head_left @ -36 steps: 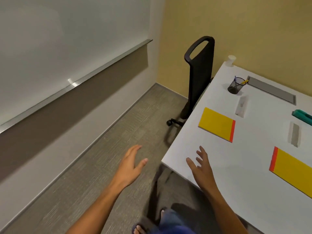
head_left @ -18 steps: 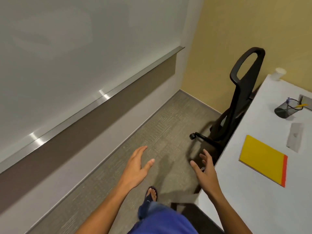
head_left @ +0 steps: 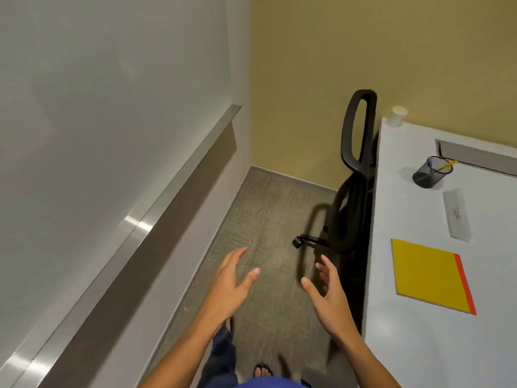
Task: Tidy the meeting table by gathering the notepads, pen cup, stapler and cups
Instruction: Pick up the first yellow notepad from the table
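Our left hand (head_left: pixel 228 287) and right hand (head_left: pixel 331 296) hang spread and empty over carpet. At two o'clock a chair (head_left: pixel 354 175) blocks the table (head_left: pixel 419 345) edge; beyond, the notepad (head_left: pixel 428 275), and pens in the cup (head_left: pixel 430 172).

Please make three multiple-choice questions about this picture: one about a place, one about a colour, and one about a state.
1. Where does the paper cup stand?
A. at the far corner of the table
B. on the floor
C. on the notepad

2. What colour is the strip along one edge of the yellow notepad?
A. blue
B. orange-red
C. green

3. In what state are the left hand and right hand?
A. both hold a stapler
B. one holds the pen cup
C. both open and empty

Answers: 1 A, the cup sits at the table's far corner by the yellow wall. 2 B, that edge is orange-red. 3 C, both hands have spread fingers above the carpet, holding nothing.
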Demonstrator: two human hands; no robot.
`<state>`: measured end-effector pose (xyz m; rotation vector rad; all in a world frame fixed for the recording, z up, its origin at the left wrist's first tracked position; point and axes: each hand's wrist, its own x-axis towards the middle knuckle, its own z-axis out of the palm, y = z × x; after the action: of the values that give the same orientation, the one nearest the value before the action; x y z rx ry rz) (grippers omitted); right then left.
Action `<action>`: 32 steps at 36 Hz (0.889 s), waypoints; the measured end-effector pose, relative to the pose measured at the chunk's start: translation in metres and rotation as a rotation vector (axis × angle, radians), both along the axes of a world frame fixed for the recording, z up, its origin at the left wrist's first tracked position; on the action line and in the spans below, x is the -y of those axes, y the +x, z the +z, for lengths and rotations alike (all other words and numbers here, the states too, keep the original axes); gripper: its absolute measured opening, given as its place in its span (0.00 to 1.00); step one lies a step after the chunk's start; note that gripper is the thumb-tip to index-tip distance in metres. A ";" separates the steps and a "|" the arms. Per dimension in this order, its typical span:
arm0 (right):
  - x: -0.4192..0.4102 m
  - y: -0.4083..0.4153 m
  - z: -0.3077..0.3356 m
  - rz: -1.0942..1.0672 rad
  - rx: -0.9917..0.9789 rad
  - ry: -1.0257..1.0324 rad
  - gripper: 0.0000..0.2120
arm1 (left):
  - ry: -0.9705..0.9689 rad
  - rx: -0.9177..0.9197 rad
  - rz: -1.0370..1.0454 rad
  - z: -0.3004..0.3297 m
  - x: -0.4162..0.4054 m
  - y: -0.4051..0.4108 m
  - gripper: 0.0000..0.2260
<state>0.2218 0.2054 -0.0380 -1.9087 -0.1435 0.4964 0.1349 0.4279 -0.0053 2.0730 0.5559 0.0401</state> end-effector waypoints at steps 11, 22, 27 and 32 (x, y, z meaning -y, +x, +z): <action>-0.034 0.043 -0.009 -0.444 -0.024 0.006 0.31 | -0.028 0.041 -0.422 0.005 -0.043 0.122 0.26; -0.018 0.037 -0.006 -0.944 -0.122 0.049 0.21 | -0.058 0.023 -0.885 0.006 0.003 0.218 0.27; 0.013 0.043 -0.008 -1.093 -0.156 0.058 0.21 | 0.006 0.041 -1.091 -0.004 0.054 0.254 0.29; 0.056 0.070 -0.020 -1.217 -0.197 0.113 0.22 | 0.011 0.034 -1.167 -0.006 0.110 0.295 0.30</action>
<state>0.2922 0.1495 -0.0579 -1.4808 1.0372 -0.1653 0.4299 0.3178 -0.0116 2.1082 -0.7196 -0.5909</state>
